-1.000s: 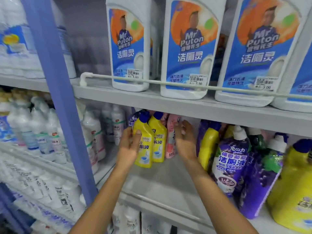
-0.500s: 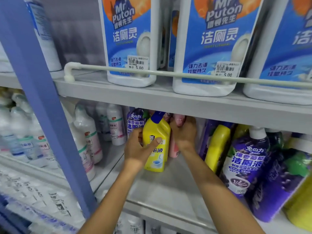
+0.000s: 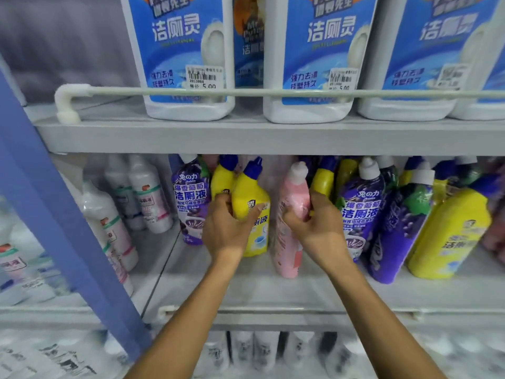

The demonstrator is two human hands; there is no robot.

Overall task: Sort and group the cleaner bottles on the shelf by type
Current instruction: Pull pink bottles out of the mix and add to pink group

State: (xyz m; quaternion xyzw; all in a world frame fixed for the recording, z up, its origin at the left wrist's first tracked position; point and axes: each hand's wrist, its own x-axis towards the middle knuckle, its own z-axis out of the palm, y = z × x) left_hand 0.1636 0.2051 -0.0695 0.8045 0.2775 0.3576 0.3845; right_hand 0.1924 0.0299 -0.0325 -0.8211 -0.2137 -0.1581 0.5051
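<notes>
Yellow cleaner bottle [image 3: 252, 203], blue-capped, is standing upright in the middle shelf [image 3: 273, 294], just beside a second yellow bottle [image 3: 221, 179] and a purple grape-label bottle [image 3: 190, 198]; the left hand [image 3: 228, 231] is grasping its body with fingers [image 3: 222, 199] curled round it. The pink bottle [image 3: 289, 242], white-capped, is tilting slightly just to its right, the right hand [image 3: 319, 228] clasping its upper half with curled fingers [image 3: 318, 199]. More purple bottles [image 3: 360, 214] and a large yellow bottle [image 3: 451, 233] are crowding the right side, and blue-label white jugs [image 3: 185, 50] are sitting on the shelf above.
</notes>
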